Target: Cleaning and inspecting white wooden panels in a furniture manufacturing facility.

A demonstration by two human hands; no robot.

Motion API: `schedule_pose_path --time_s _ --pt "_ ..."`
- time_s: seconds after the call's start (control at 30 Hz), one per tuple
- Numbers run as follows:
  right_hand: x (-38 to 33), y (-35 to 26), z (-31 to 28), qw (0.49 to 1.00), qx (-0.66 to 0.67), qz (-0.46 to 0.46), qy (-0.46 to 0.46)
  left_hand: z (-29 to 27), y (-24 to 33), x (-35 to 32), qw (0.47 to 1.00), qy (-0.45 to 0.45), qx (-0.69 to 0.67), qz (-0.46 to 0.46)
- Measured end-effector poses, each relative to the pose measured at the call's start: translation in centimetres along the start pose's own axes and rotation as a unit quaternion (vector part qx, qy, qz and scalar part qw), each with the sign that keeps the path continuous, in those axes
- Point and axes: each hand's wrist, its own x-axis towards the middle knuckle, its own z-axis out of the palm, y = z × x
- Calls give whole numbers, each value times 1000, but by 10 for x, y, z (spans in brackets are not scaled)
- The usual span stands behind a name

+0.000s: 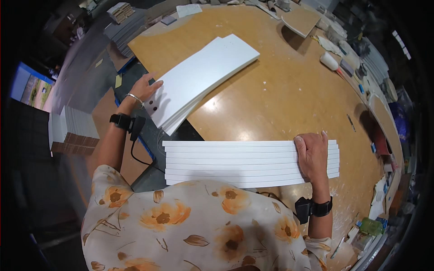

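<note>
Strips of white board [235,162], narrow and laid side by side, lie at the near edge of the wooden table [289,90]; I see my right hand [312,153] pressed flat on their right end, fingers spread, gripping nothing. My left hand [144,88] rests open against the near corner of a stack of white panels [203,77] lying farther back, which overhangs the table's left edge.

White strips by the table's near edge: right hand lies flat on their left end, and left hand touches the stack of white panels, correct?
Not quite. The head view shows the right hand flat on the right end of the white strips, not the left. The left hand does touch the stack of white panels.
</note>
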Motion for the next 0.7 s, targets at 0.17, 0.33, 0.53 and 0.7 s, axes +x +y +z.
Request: schedule_pose_path --time_s 0.17,0.33,0.53,0.7 --pt "4 -4 0 1000 5 7 -11 19 -83 33 986 -126 72 -86" --pt "1 -4 -1 1000 12 16 -2 7 -40 21 983 -136 61 -109" --pt "4 -3 4 1000 -1 0 11 11 -73 18 973 -156 -3 -173" --pt "4 -3 3 1000 8 -1 16 9 -81 21 973 -148 -46 -174"
